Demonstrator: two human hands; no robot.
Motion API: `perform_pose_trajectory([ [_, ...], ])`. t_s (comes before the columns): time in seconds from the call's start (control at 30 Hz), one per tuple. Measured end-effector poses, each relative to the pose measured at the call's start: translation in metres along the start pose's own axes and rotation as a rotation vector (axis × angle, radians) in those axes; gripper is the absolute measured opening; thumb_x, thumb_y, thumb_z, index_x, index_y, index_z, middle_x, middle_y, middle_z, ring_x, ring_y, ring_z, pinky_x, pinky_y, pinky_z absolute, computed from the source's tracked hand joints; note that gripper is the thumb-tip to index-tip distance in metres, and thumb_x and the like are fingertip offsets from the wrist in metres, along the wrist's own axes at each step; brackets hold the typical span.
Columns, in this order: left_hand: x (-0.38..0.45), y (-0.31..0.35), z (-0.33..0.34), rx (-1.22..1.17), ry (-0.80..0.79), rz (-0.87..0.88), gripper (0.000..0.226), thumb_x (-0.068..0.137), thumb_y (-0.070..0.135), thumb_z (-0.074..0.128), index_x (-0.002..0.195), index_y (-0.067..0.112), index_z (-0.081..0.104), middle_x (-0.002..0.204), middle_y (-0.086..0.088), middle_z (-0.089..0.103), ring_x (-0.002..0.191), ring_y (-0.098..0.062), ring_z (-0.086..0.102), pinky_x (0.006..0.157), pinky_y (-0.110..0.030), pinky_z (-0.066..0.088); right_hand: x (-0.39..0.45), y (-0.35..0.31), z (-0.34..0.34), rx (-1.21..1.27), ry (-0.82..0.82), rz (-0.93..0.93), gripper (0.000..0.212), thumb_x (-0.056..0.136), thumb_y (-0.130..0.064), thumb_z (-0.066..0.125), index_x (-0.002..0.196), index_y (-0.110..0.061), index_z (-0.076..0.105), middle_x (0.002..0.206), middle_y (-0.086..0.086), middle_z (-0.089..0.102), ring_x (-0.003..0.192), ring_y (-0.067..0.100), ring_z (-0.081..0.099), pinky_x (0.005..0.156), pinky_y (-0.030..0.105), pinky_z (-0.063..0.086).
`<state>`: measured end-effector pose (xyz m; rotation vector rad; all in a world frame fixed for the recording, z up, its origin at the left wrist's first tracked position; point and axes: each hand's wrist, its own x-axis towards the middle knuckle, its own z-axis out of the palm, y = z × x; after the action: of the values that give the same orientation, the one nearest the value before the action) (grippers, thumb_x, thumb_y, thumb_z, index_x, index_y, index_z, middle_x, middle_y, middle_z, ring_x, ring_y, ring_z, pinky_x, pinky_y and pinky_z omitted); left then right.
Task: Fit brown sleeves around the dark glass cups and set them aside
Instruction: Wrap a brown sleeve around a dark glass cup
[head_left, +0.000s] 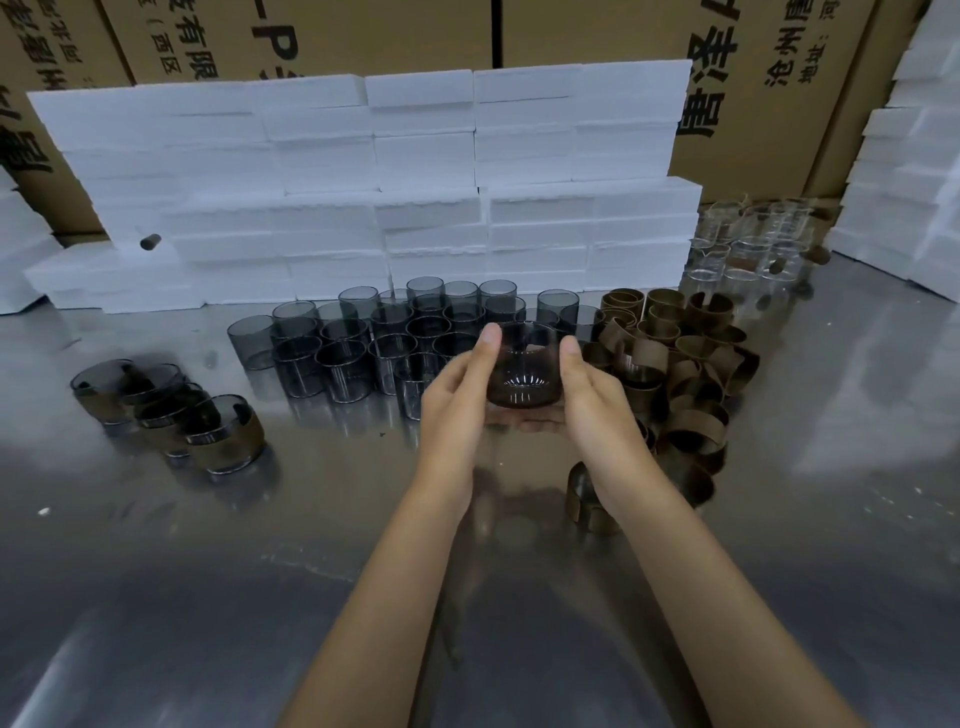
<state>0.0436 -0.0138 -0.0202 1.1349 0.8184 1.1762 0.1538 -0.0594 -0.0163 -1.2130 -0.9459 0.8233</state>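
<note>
Above the counter (156, 571), just in front of the cluster of bare dark cups (374, 338), you hold one dark glass cup (524, 366) between both hands, tipped so its base faces you. A brown tint shows around its lower part, so a sleeve seems to be on it or going on; how well it is seated I cannot tell.

By my reading you are early in the job. To the left of that cluster stand the finished cups (171, 405), only four or so, each with a brown band around it. The cluster itself holds a good two dozen cups not yet sleeved, and to its right lies a heap of loose brown sleeves (685, 374), with one more sleeve lying nearer to you than the heap. Most of the work is left.

Your left hand (457, 400) and right hand (587, 395) face each other, palms inward, wrists raised off the counter. The fingers of both curl under and around the cup, thumbs pressed up along its sides, so each hand is grasping it. Behind the cluster rise stacked white foam blocks (363, 182).
</note>
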Motion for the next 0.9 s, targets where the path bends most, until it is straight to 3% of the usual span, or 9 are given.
perform_pose_trajectory([
  [0.1, 0.006, 0.000, -0.007, -0.071, 0.081, 0.030, 0.021, 0.099, 0.038, 0.065, 0.099, 0.019, 0.072, 0.093, 0.001, 0.077, 0.081, -0.014, 0.073, 0.064, -0.025, 0.057, 0.000, 0.003, 0.000, -0.050, 0.054, -0.071, 0.035, 0.111, -0.027, 0.038, 0.099, -0.027, 0.071, 0.082, 0.002, 0.079, 0.068, 0.017, 0.076, 0.059, 0.021, 0.058],
  [0.2, 0.008, -0.002, -0.010, -0.045, 0.062, 0.040, 0.018, 0.103, 0.030, 0.060, 0.098, 0.019, 0.073, 0.093, 0.000, 0.076, 0.081, -0.012, 0.071, 0.064, -0.022, 0.054, 0.001, 0.003, -0.002, -0.043, 0.094, -0.085, 0.025, 0.108, -0.032, 0.048, 0.102, -0.025, 0.072, 0.083, 0.002, 0.078, 0.066, 0.014, 0.075, 0.059, 0.021, 0.058],
  [0.27, 0.007, -0.002, -0.008, -0.028, 0.047, 0.036, 0.023, 0.105, 0.030, 0.056, 0.099, 0.019, 0.076, 0.098, -0.002, 0.078, 0.082, -0.012, 0.071, 0.064, -0.022, 0.054, 0.002, 0.001, -0.003, -0.015, 0.076, -0.022, 0.031, 0.103, -0.045, 0.053, 0.108, -0.020, 0.071, 0.086, 0.005, 0.078, 0.069, 0.016, 0.075, 0.063, 0.023, 0.060],
  [0.4, 0.003, 0.001, -0.004, 0.033, -0.053, -0.003, 0.038, 0.103, 0.052, 0.050, 0.097, 0.030, 0.081, 0.100, 0.002, 0.080, 0.085, -0.007, 0.073, 0.072, -0.023, 0.052, 0.000, -0.001, 0.002, 0.042, -0.061, 0.079, 0.061, 0.087, -0.069, 0.052, 0.116, -0.019, 0.070, 0.092, 0.009, 0.079, 0.078, 0.022, 0.076, 0.071, 0.029, 0.062],
  [0.53, -0.003, -0.001, 0.001, 0.081, -0.200, -0.017, 0.054, 0.081, 0.080, 0.059, 0.104, 0.036, 0.080, 0.102, 0.006, 0.079, 0.093, -0.006, 0.074, 0.079, -0.025, 0.052, -0.004, -0.002, 0.005, 0.064, -0.153, 0.089, 0.074, 0.077, -0.078, 0.052, 0.118, -0.020, 0.070, 0.096, 0.009, 0.079, 0.086, 0.023, 0.077, 0.072, 0.026, 0.059],
  [0.77, 0.003, -0.003, -0.004, 0.027, -0.140, 0.025, 0.064, 0.076, 0.070, 0.071, 0.116, 0.019, 0.074, 0.097, 0.001, 0.076, 0.084, -0.009, 0.069, 0.071, -0.024, 0.051, -0.003, -0.001, 0.005, -0.021, -0.089, 0.017, 0.058, 0.098, -0.067, 0.042, 0.114, -0.020, 0.072, 0.092, 0.010, 0.079, 0.082, 0.024, 0.077, 0.074, 0.032, 0.063],
  [0.9, 0.006, -0.003, -0.005, 0.000, -0.090, -0.008, 0.069, 0.078, 0.066, 0.073, 0.121, 0.013, 0.070, 0.108, -0.007, 0.077, 0.094, -0.018, 0.070, 0.081, -0.033, 0.052, -0.002, -0.003, 0.002, 0.015, 0.001, -0.007, 0.049, 0.107, -0.051, 0.037, 0.104, -0.018, 0.074, 0.087, 0.012, 0.078, 0.073, 0.023, 0.074, 0.070, 0.033, 0.061],
])
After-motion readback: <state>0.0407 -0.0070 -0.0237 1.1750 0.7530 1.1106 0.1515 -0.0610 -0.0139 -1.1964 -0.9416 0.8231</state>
